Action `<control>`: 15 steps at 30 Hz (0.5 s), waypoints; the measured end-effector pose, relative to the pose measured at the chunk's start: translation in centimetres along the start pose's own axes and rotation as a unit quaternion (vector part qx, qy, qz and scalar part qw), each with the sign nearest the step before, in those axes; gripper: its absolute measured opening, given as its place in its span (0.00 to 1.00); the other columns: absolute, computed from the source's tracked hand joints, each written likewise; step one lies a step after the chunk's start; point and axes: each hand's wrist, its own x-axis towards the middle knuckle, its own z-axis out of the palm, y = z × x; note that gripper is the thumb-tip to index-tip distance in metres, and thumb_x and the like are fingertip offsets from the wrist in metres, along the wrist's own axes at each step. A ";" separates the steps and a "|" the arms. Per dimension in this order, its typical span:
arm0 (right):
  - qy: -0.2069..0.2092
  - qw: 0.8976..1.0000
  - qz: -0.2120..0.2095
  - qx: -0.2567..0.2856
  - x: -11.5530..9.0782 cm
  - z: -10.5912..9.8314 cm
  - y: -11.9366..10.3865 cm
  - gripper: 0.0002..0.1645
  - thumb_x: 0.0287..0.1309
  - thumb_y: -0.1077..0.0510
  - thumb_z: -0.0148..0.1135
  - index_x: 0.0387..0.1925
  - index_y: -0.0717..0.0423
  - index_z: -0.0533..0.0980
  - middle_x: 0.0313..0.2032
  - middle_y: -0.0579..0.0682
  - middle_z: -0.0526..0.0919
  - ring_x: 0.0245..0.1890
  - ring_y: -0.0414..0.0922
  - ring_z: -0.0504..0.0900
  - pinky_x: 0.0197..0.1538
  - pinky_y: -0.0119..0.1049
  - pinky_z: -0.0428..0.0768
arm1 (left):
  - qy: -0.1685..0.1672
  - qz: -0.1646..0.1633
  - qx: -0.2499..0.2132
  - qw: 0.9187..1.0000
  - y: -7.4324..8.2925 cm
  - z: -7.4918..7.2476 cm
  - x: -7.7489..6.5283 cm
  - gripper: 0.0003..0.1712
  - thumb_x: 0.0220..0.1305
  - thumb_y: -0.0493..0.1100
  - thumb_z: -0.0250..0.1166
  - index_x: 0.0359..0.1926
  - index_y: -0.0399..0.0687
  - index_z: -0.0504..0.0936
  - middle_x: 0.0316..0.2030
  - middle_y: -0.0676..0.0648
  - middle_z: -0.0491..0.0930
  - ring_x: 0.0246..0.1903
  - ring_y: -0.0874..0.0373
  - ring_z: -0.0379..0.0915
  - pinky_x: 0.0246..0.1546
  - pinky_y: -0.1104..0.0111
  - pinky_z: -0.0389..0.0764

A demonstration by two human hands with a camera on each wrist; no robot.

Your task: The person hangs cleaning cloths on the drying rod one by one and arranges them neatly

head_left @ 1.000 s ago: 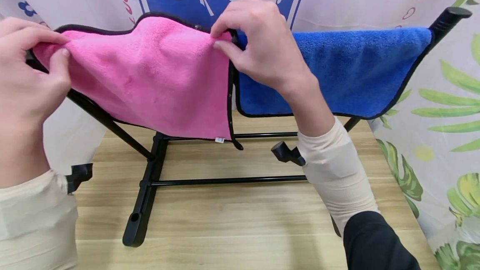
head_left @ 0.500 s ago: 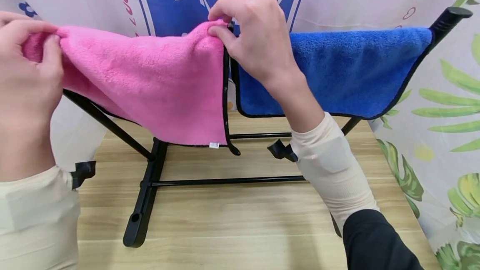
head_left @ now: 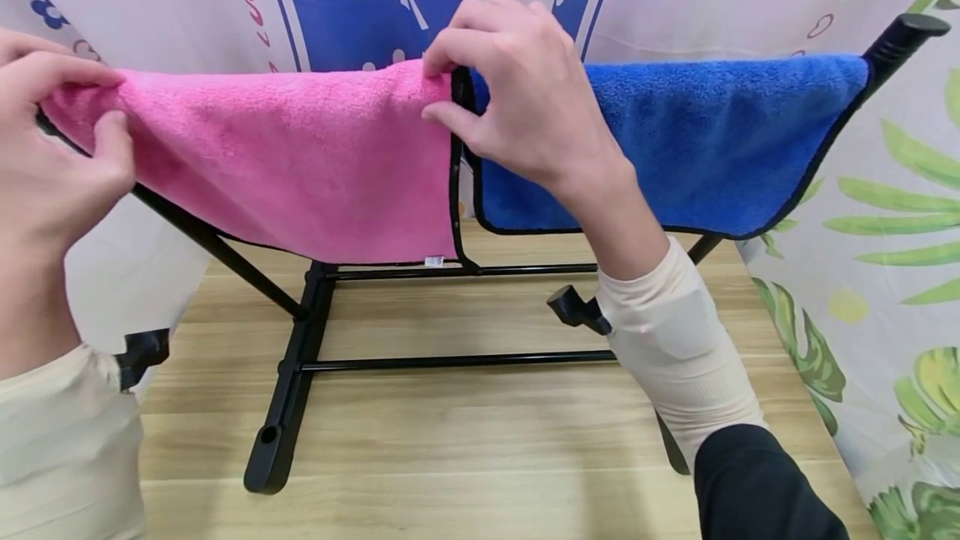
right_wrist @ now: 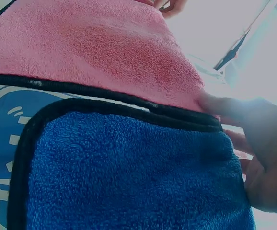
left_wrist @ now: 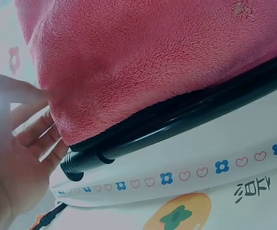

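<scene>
A pink plush towel (head_left: 300,165) with black edging hangs folded over the top of a black rack (head_left: 288,390). My left hand (head_left: 56,140) holds its left upper corner, thumb in front; the left wrist view shows the fingers behind the towel, near the bar's capped end. At the opposite upper corner, my right hand (head_left: 525,90) holds the pink towel between thumb and fingers. Right beside it hangs a blue towel (head_left: 675,140), also black-edged, partly covered by the right hand. In the right wrist view, the two towels' dark borders lie close together.
The rack stands on a wood-grain surface (head_left: 450,440), with two thin crossbars low down. Behind is a printed curtain with a blue panel (head_left: 360,15); leaf-patterned cloth (head_left: 900,232) lines the right side. A black bracket (head_left: 577,309) sits by the right sleeve.
The pink towel's bunched upper part has come down and smoothed out. Its lower hem now sits higher. The right hand rose with its corner, then came down; the blue towel stayed in place.
</scene>
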 end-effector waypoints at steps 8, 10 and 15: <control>0.015 1.000 -0.005 0.012 0.0 0.1 0.0 0.12 0.69 0.54 0.67 0.44 0.56 0.89 0.41 0.53 0.86 0.49 0.49 0.78 0.63 0.40 0.70 | 0.015 0.054 -0.025 0.998 -3.2 -0.1 0.4 0.14 0.72 0.35 0.61 0.46 0.26 0.87 0.45 0.82 0.70 0.49 0.81 0.64 0.51 0.82 0.62; 0.020 1.000 -0.002 0.018 0.0 0.2 0.0 0.12 0.69 0.54 0.67 0.44 0.57 0.89 0.41 0.53 0.87 0.49 0.50 0.78 0.65 0.40 0.69 | 0.020 0.060 -0.025 0.998 -4.2 0.0 0.7 0.14 0.74 0.36 0.61 0.46 0.26 0.87 0.45 0.81 0.71 0.48 0.81 0.65 0.50 0.82 0.62; 0.035 0.999 0.003 -0.001 0.2 0.2 0.0 0.14 0.72 0.52 0.63 0.45 0.57 0.88 0.42 0.52 0.87 0.50 0.50 0.79 0.62 0.39 0.70 | 0.045 0.033 -0.053 0.997 -5.3 0.6 1.2 0.14 0.75 0.41 0.61 0.46 0.38 0.91 0.43 0.77 0.76 0.49 0.76 0.70 0.51 0.81 0.66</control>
